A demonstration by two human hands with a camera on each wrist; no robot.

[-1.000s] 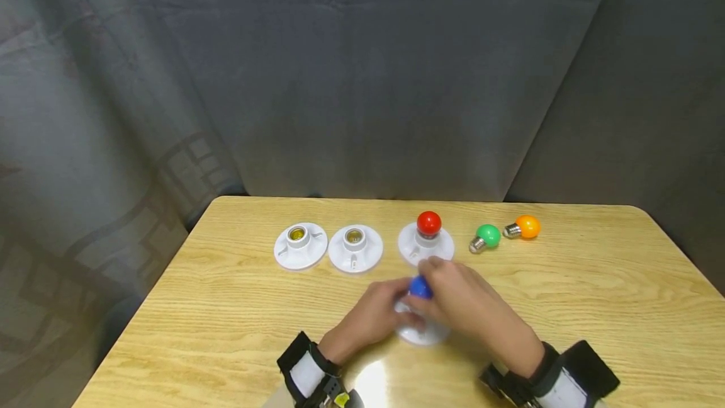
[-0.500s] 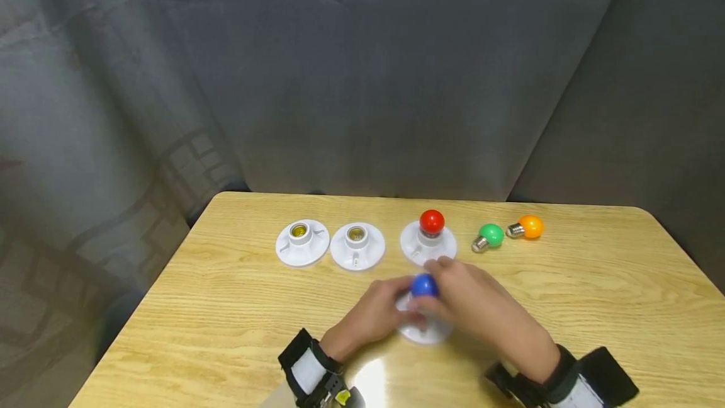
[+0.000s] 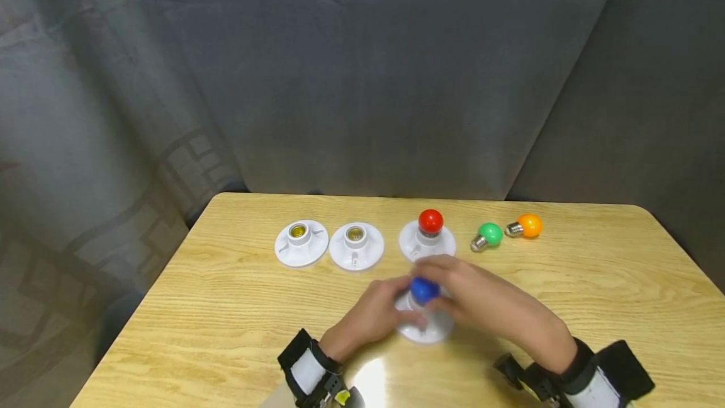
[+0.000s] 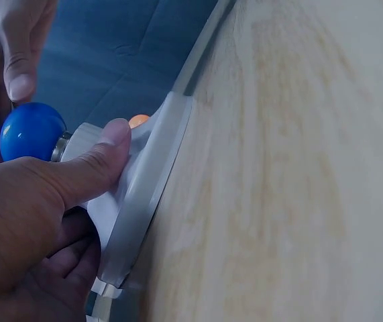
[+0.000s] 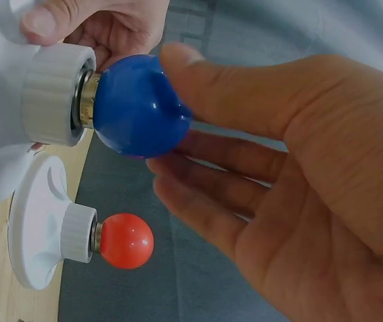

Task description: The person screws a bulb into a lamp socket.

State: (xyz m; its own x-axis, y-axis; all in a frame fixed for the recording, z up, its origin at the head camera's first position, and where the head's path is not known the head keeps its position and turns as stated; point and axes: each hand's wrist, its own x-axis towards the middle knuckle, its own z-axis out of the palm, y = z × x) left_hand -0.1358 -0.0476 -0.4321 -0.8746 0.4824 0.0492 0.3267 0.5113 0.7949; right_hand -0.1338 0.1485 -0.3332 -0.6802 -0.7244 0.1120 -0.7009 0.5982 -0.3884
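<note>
A blue light bulb sits in the socket of a white lamp holder, with part of its metal base showing above the rim. My left hand grips this holder, thumb across its collar in the left wrist view. Around the blue bulb curl the thumb and fingers of my right hand; in the right wrist view the thumb touches its side and the fingers lie beneath. Just behind stands a second lamp holder bearing a red bulb.
Two lamp holders with bare sockets, a left one and a right one, stand on the wooden table. A green bulb and an orange bulb lie at the back right. A grey curtain hangs behind.
My right hand has turned about the blue bulb, its wrist swinging to the right and its thumb shifting. The left hand stays on the lamp holder.
</note>
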